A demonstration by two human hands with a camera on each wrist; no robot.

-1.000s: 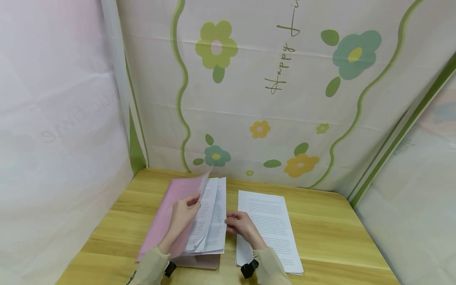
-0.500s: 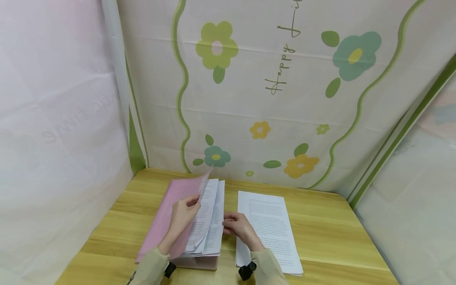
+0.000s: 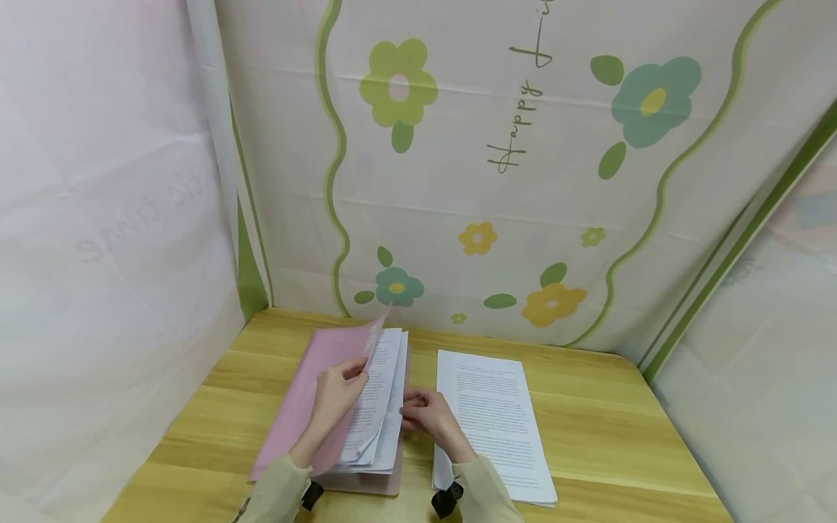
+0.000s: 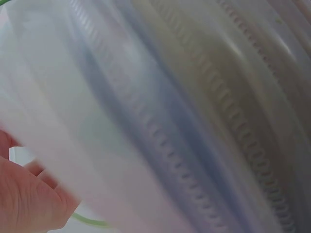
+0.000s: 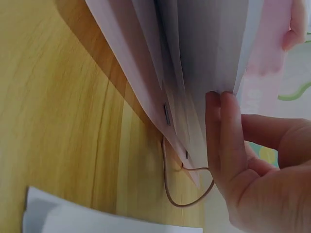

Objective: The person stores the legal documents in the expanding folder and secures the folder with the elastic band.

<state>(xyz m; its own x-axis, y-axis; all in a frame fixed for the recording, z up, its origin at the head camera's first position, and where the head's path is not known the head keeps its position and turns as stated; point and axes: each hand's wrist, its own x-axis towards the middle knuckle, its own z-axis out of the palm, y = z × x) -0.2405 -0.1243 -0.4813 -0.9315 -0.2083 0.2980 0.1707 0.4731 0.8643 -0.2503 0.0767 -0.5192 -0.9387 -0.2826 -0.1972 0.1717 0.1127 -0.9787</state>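
Observation:
A pink file folder (image 3: 297, 414) lies at the left of the table, its cover raised. My left hand (image 3: 338, 392) pinches the free edge of that cover between thumb and fingers. Printed sheets (image 3: 374, 403) sit inside the folder. At their right edge, my right hand (image 3: 428, 415) holds white sheets between thumb and fingers; the right wrist view shows these sheets (image 5: 211, 43) standing between the folder's sides. A blurred translucent surface with ridged strips (image 4: 170, 160) fills most of the left wrist view.
A stack of printed paper (image 3: 493, 414) lies right of the folder, beneath the right forearm. A thin elastic cord (image 5: 167, 189) loops from the folder's edge. Fabric walls with printed flowers (image 3: 552, 303) enclose the wooden table (image 3: 601, 436).
My right hand has shifted slightly left, moving the sheets it holds further into the folder, so a pink strip shows along their right edge. My left hand keeps holding the cover in place.

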